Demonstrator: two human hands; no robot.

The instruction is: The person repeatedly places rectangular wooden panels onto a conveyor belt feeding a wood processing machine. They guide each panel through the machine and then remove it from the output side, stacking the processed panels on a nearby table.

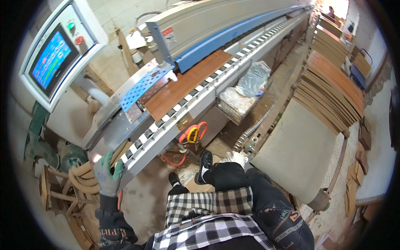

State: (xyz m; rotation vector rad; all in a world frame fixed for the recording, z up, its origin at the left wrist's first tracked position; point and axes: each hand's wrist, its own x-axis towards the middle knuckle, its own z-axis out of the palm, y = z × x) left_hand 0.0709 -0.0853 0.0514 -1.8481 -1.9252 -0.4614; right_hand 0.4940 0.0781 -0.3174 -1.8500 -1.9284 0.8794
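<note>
My left hand [109, 173], in a grey-green glove, is at the near end of the white roller track [139, 151] of a long machine. Its thumb and forefinger are apart, and I see nothing held. A brown wood-look board [187, 86] lies along the machine bed beside the track, its far part running under the blue guard [208, 48]. My right hand [236, 158], in a white glove, is low by my raised knee, close to a metal fitting [251, 146] at the end of a narrow roller strip. Its fingers are too small and partly hidden to read.
A control panel [52, 60] with a lit screen stands at left. Red and yellow scissors-like handles [193, 133] hang below the track. A wire basket [233, 104] holds plastic bags. On the right, stacked boards [329, 93] sit on a wide belt conveyor [296, 152]. Coiled hose [83, 179] lies lower left.
</note>
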